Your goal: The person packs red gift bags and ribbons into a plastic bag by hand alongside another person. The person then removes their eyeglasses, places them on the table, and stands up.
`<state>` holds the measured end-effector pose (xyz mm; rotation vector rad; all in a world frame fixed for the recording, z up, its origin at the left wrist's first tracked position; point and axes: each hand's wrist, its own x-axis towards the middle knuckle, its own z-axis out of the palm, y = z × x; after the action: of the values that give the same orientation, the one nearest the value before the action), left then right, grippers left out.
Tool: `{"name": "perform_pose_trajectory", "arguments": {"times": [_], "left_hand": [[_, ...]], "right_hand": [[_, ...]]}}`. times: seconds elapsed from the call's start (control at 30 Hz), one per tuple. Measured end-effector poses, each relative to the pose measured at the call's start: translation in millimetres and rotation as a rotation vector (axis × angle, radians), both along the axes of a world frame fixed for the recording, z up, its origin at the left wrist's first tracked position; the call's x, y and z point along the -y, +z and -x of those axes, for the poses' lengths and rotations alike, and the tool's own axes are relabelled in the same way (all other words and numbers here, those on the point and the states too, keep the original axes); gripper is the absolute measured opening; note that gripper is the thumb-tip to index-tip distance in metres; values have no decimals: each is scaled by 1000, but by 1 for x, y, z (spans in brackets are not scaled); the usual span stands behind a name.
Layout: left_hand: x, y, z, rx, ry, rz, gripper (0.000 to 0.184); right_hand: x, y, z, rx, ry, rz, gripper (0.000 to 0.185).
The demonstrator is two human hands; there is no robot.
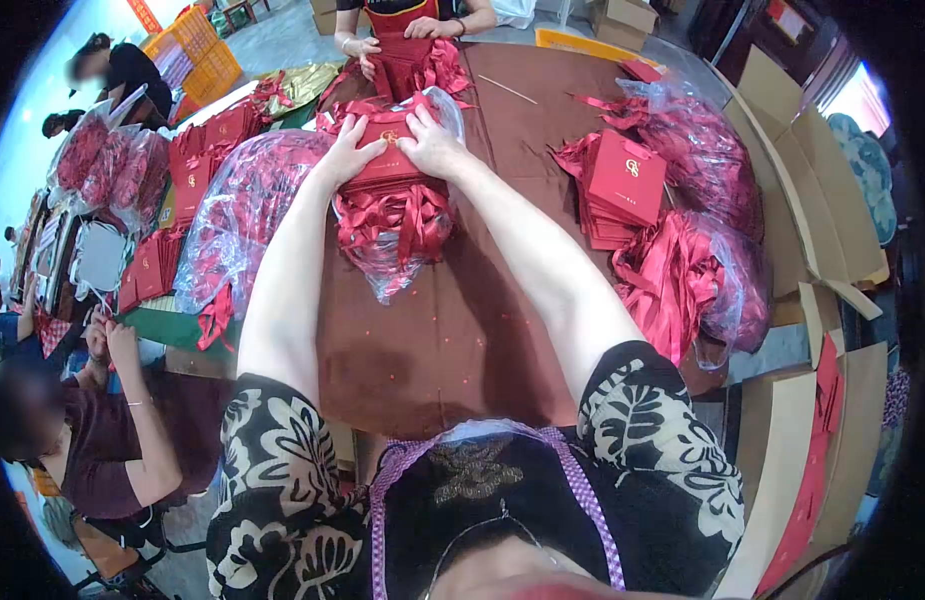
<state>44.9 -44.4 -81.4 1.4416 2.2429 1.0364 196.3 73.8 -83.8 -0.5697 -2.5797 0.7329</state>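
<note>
Out at arm's length, a stack of small red gift bags (384, 172) with gold lettering and red ribbons lies on the brown-covered table (422, 350). My left hand (350, 152) grips its left side, thumb toward the middle. On the right side, my right hand (432, 148) grips the same stack, its fingers over the far edge. A clear plastic bag (384, 275) lies around the stack, and ribbons (407, 220) bunch at its near end. The stack's underside and some fingertips are hidden.
Opposite, a person's hands (432, 28) handle red bags. A gift-bag stack (622, 185) stands right, beside plastic-wrapped bundles (697, 150). Another wrapped bundle (247, 200) lies left. Open cardboard boxes (817, 180) line the right edge. A seated person (112, 430) works at lower left.
</note>
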Motion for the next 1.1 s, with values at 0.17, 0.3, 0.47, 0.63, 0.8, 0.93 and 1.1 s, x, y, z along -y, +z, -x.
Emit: {"name": "perform_pose_trajectory", "arguments": {"times": [0.17, 0.3, 0.47, 0.63, 0.8, 0.93, 1.1], "left_hand": [[3, 4, -4, 11, -8, 10, 82], [1, 1, -1, 7, -4, 16, 82], [1, 1, 0, -15, -16, 27, 82], [2, 3, -2, -1, -13, 24, 82], [2, 5, -4, 19, -8, 27, 82], [1, 3, -1, 7, -10, 35, 81], [-1, 0, 3, -25, -8, 42, 81]], "right_hand": [[-5, -9, 6, -11, 9, -72, 63], [1, 1, 0, 19, -7, -29, 62], [1, 1, 0, 14, -9, -33, 63], [-1, 1, 1, 24, 6, 1, 63], [1, 5, -1, 33, 3, 6, 64], [3, 8, -3, 53, -10, 34, 64], [-7, -11, 9, 1, 8, -16, 62]]}}
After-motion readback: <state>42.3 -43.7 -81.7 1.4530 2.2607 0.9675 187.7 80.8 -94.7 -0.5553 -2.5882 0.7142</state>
